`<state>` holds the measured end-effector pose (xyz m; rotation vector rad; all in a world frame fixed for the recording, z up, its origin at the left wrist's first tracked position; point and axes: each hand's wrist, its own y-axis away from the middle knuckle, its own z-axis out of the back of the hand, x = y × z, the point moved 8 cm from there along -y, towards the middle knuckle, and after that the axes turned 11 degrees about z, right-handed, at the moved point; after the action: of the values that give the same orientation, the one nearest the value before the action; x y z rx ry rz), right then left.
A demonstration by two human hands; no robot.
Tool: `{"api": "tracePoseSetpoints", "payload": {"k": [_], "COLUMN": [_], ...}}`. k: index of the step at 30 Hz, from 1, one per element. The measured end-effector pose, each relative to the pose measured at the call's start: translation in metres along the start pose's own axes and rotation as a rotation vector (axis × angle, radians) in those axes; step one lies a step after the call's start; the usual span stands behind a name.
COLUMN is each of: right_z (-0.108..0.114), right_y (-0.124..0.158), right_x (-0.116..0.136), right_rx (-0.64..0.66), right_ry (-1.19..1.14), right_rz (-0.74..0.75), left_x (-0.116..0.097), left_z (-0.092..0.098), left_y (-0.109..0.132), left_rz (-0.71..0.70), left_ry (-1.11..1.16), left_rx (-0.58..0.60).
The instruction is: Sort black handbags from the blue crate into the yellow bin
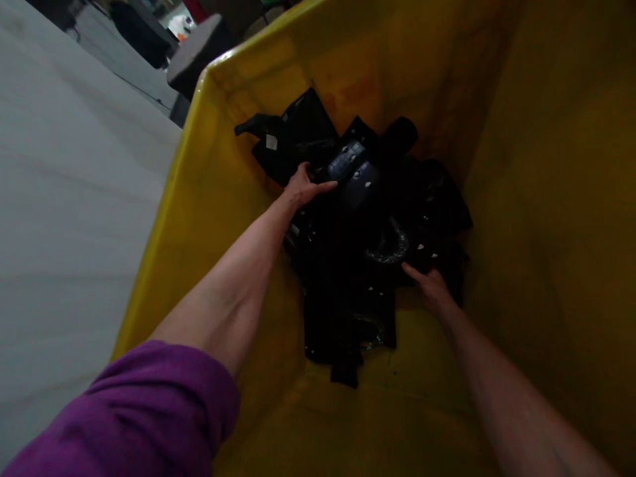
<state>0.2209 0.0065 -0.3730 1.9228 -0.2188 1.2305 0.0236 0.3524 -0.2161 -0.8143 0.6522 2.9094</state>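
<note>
Hands, left [303, 187] and right [431, 286], spread on dark garments [348, 265] (details lost in shadow).

Dim, murky and soft inside the yellow bin [209, 199]; brighter floor [64, 199] upper left.

A purple sleeve [149, 411] of soft, slightly creased fabric is worn on the left arm, pushed up above the elbow so that the forearm is left bare down to the left hand [303, 189]. The right arm is seen bare along its whole visible length to the right hand [433, 288]. No rings, watch or gloves can be made out in the dim light.
</note>
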Motion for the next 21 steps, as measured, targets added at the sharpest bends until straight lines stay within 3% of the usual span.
{"api": "tracePoseSetpoints", "payload": {"k": [3,6,11,14,17,21], "right_z": [-0.013,-0.014,-0.013,-0.005,0.013,0.027], "right_y": [0.019,0.038,0.036,0.036,0.063,0.130], "right_x": [0.002,0.006,0.010,0.012,0.010,0.012], "right_rx": [-0.008,-0.086,-0.097,-0.078,-0.121,-0.142], "right_ry": [-0.043,-0.121,-0.186,-0.165,-0.135,-0.152], "right_rz": [0.007,0.012,-0.054,-0.111,-0.188,-0.273], "left_x": [-0.006,-0.006,0.011,0.013,0.016,0.010], "left_z": [-0.016,-0.036,-0.090,-0.111,-0.119,-0.106], "left_y": [0.009,0.030,0.078,0.111,0.152,0.217], "left_rz": [-0.019,-0.028,0.139,0.167,0.211,0.232], "left_ry": [-0.036,-0.130,0.285,0.431,0.436,0.381], "left_rx": [0.160,0.228,0.420,0.480,0.565,0.593]}}
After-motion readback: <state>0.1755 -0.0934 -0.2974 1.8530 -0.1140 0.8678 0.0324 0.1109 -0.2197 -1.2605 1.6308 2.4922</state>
